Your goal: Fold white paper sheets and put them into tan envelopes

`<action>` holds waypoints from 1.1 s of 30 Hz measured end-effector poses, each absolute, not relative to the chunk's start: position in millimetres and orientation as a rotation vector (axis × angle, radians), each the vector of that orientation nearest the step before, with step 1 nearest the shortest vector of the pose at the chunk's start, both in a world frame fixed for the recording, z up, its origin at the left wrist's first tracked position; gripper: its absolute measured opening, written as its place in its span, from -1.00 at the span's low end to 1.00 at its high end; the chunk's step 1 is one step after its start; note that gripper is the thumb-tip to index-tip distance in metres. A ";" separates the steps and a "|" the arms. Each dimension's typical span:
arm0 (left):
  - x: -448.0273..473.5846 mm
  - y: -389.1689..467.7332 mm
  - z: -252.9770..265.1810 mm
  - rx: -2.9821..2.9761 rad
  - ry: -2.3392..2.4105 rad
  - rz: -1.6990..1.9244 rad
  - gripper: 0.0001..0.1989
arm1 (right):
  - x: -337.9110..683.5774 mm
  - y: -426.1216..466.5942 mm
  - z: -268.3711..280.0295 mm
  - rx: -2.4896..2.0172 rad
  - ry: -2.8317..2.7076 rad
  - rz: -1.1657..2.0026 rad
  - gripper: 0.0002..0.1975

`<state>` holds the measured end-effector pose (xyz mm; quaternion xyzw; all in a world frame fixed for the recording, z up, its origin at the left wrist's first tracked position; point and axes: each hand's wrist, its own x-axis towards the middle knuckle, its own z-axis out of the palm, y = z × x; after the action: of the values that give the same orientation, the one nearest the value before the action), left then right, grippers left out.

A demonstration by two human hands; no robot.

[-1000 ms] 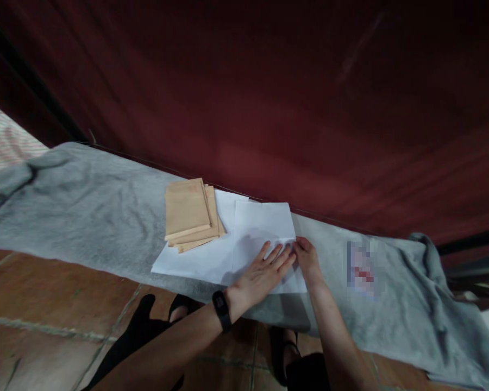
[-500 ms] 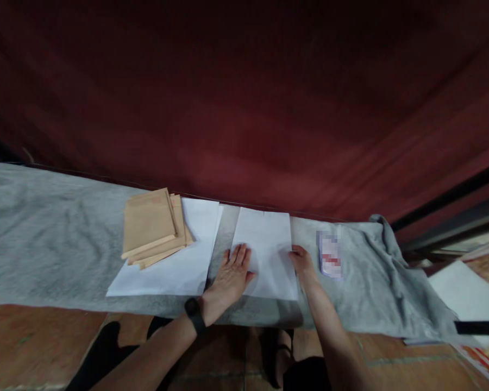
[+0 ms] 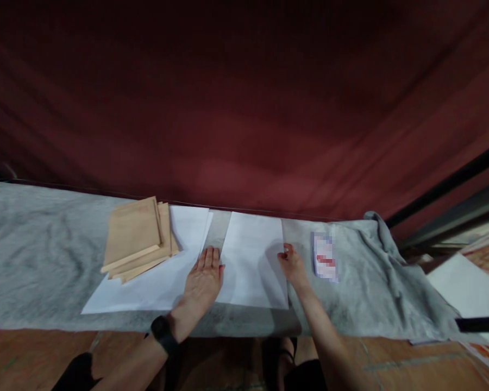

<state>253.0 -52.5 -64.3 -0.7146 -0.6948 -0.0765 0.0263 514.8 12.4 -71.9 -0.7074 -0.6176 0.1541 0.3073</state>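
My left hand [image 3: 204, 278] lies flat, palm down and fingers stretched, across the gap between two lots of white paper. It covers the lower left edge of the right white sheet [image 3: 248, 260]. My right hand [image 3: 292, 266] is over that sheet's right edge, its fingers loosely curled with a small space by the thumb; I see nothing held in it. To the left, a stack of brown paper envelopes [image 3: 132, 231] rests on more white paper [image 3: 187, 220]. Right of my right hand lies a small blurred packet [image 3: 325, 258] with a red band.
Grey cloth [image 3: 57, 255] covers the long narrow surface, bunched at the right end. A dark red curtain or panel [image 3: 236, 119] rises behind it. Black bars [image 3: 444, 184] and a white sheet [image 3: 466, 285] are at the far right. Brown tiles [image 3: 391, 364] show below.
My left hand has slid left, off the middle of the right sheet to its left edge. My right hand's fingers have shifted over the sheet's right edge. The view has shifted slightly.
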 end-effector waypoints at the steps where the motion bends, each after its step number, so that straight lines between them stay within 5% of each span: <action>1: 251.7 -53.0 -62.9 -2.194 -2.151 -0.221 -0.50 | 514.2 11.0 -70.9 -1.880 -1.648 0.395 -0.61; 14: 313.5 -31.5 -58.5 -2.560 -1.886 -0.390 -0.47 | 459.4 -6.0 -71.8 -1.431 -1.921 0.442 -0.56; 33: 278.9 -8.5 -30.5 -2.142 -2.556 -0.346 -0.48 | 463.4 -1.2 -82.8 -1.702 -2.173 0.140 -0.52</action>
<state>278.9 -8.5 -30.5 -0.6352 -0.7582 -0.1025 -0.1054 463.4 -1.2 -82.8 -0.6050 -0.7722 0.0498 0.1877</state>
